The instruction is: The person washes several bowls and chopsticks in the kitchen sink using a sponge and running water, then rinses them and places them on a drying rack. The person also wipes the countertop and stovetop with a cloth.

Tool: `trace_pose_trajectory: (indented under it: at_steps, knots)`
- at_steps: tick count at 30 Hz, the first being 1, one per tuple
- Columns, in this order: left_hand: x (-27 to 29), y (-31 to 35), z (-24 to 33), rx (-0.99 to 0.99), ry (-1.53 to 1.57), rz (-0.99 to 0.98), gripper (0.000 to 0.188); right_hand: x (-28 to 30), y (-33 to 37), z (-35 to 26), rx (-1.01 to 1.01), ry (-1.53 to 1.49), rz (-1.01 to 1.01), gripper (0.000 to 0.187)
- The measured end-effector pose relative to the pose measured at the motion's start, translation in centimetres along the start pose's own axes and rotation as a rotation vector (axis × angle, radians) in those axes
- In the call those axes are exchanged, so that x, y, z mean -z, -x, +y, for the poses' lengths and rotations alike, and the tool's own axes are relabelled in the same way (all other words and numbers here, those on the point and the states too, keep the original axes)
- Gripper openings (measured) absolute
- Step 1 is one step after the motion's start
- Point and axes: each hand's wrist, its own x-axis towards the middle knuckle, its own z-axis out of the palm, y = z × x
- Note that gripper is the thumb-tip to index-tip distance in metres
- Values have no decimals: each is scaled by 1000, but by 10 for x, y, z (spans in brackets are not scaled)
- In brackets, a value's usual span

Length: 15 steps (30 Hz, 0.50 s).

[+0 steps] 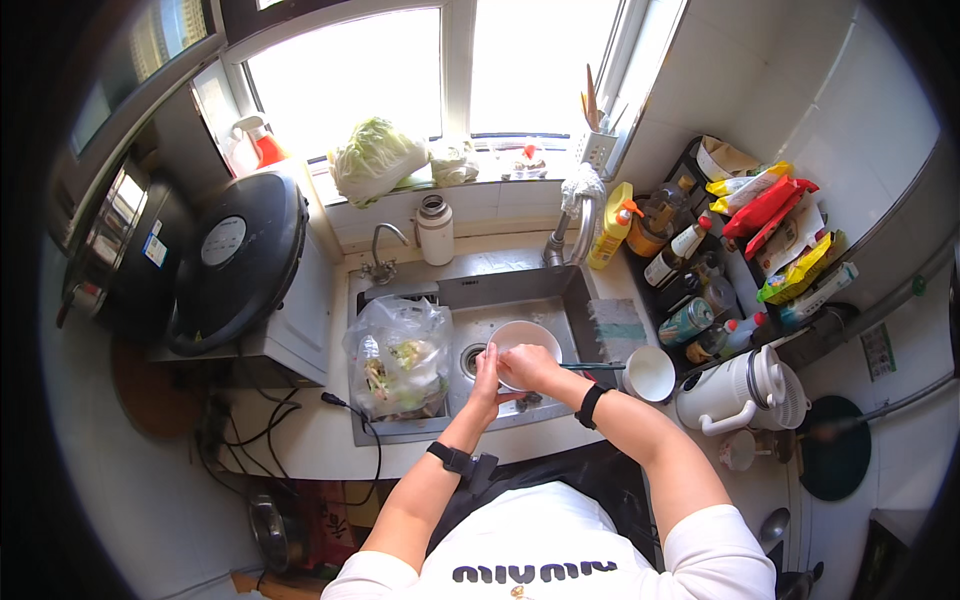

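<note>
The left hand (484, 390) had its fingers around the left side of a white bowl (523, 340), which was within the walls of the sink (515, 288); that grasp probably kept the bowl steady against the other hand. The right hand (532, 368) was bent in at the bowl's near rim, and whether its fingers clasped anything could not be told. Being over the sink, the bowl would likely have shed any drips inside it. A dark stick (592, 366) ran from beside the right wrist across the sink's right edge, where a ribbed cloth (615, 325) lay. The 2nd bowl (650, 374) stood on the bench just right of the sink, perhaps for easy reach. A clear plastic bag (400, 350) filled the sink's left part, limiting movement there, and the faucet (586, 235) rose at its back right. More room lay toward the sink's back wall; its front edge ran close under both forearms.
</note>
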Motion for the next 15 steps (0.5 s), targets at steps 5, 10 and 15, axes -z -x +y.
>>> trace_pose_trajectory:
  at_steps: [5,10,15]
  knots:
    - [2,0,1,1,-73,18,56,0,1,-3,29,56,-3,17]
    - [5,1,-2,11,-57,28,57,-3,2,2,193,-268,190,19]
    - [2,1,-3,10,-69,66,58,-3,3,-2,8,-98,38,20]
